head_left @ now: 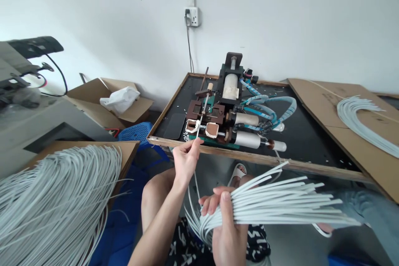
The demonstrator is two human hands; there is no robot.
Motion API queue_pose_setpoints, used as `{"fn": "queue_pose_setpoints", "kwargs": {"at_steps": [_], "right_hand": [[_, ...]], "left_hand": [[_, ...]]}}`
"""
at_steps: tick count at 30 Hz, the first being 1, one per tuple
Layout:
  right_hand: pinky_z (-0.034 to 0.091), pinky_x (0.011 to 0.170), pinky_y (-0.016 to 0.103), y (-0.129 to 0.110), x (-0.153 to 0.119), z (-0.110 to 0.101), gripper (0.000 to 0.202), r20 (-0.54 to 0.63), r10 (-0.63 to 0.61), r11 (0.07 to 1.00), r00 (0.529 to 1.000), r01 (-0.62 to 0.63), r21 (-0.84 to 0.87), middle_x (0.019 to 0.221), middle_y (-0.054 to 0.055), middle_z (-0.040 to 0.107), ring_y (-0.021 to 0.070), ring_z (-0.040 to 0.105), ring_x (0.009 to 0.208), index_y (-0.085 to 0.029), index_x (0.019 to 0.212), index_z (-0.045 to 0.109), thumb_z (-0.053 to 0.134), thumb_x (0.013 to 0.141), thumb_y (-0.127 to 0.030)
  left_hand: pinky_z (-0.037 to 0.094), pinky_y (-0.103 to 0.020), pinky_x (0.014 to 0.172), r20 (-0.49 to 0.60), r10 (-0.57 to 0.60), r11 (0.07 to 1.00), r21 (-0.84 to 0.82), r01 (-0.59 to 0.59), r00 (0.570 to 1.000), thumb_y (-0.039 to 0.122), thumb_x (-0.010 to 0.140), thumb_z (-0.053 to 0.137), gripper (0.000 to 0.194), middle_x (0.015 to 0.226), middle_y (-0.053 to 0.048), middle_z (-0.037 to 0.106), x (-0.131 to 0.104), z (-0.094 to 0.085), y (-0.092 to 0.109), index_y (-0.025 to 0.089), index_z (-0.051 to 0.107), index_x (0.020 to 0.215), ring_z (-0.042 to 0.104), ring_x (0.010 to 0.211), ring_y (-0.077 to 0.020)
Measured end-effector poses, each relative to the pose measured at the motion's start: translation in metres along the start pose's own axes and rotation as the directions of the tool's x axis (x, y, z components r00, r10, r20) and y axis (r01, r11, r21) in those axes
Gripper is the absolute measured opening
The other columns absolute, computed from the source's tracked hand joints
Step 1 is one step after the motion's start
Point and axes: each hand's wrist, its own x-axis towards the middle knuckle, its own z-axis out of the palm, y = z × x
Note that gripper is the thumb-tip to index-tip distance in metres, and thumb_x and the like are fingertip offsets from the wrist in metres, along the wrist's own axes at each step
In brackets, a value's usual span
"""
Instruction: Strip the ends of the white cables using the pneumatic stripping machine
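Between the thumb and fingers of my left hand [187, 158] is a single white cable [198, 129], its upper end lying in the jaws of a small pneumatic machine [231, 87] on the black-topped table. My right hand [226, 220] is closed round a thick bundle of white cables [280, 203] above my lap; their ends fan out to the right, and the other side loops down below my fingers. Two pads with white edging [212, 130] sit at the machine's front, one on each side of the single cable.
Many loose cables [62, 199] lie on cardboard at the left. A dark phone [174, 126] rests beside the machine. Another cable bundle [361, 122] lies on cardboard [327, 104] at the right. An open box [93, 102] stands behind a blue stool [135, 133].
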Motion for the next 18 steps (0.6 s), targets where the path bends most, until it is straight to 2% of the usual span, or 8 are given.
{"fn": "queue_pose_setpoints", "kwargs": {"at_steps": [5,9,15,18], "right_hand": [[0.057,0.069,0.032,0.002,0.004,-0.004,0.028,-0.001,0.003,1.000,1.000,-0.003,0.024,0.054,-0.009,0.059,0.0103,0.061,0.050,-0.020,0.090,0.069,0.068,0.096,-0.048],[0.057,0.077,0.035,0.003,0.002,-0.007,0.030,-0.025,0.069,0.997,0.997,-0.069,0.023,0.058,-0.008,0.060,0.0121,0.062,0.057,-0.021,0.089,0.066,0.067,0.095,-0.051],[0.056,0.078,0.033,0.000,0.001,-0.011,0.031,-0.027,0.077,0.997,0.997,-0.077,0.023,0.058,-0.008,0.059,0.0118,0.060,0.058,-0.022,0.090,0.065,0.065,0.096,-0.052],[0.055,0.078,0.032,0.002,0.003,-0.015,0.029,0.025,0.048,0.999,0.999,-0.049,0.024,0.059,-0.008,0.059,0.0105,0.058,0.057,-0.022,0.089,0.065,0.063,0.099,-0.050]], "left_hand": [[0.026,-0.021,0.042,-0.016,-0.002,1.000,0.003,0.003,1.000,0.042,0.085,0.070,0.033,0.043,0.008,0.039,0.000,0.002,0.003,0.012,0.076,0.074,0.032,0.040,-0.0067],[0.026,-0.021,0.040,-0.030,-0.020,1.000,0.005,0.020,0.999,0.042,0.085,0.070,0.034,0.042,0.008,0.037,-0.001,0.001,0.004,0.011,0.074,0.071,0.030,0.038,-0.0060],[0.030,-0.021,0.042,0.093,-0.025,0.999,0.032,0.022,0.995,0.041,0.088,0.066,0.031,0.042,0.007,0.043,0.010,-0.004,0.006,0.012,0.075,0.081,0.034,0.037,-0.0070],[0.033,-0.021,0.044,0.098,0.025,0.997,0.074,-0.033,0.995,0.042,0.090,0.063,0.031,0.046,0.007,0.045,-0.001,-0.004,0.011,0.013,0.075,0.090,0.038,0.040,-0.0084]]}}
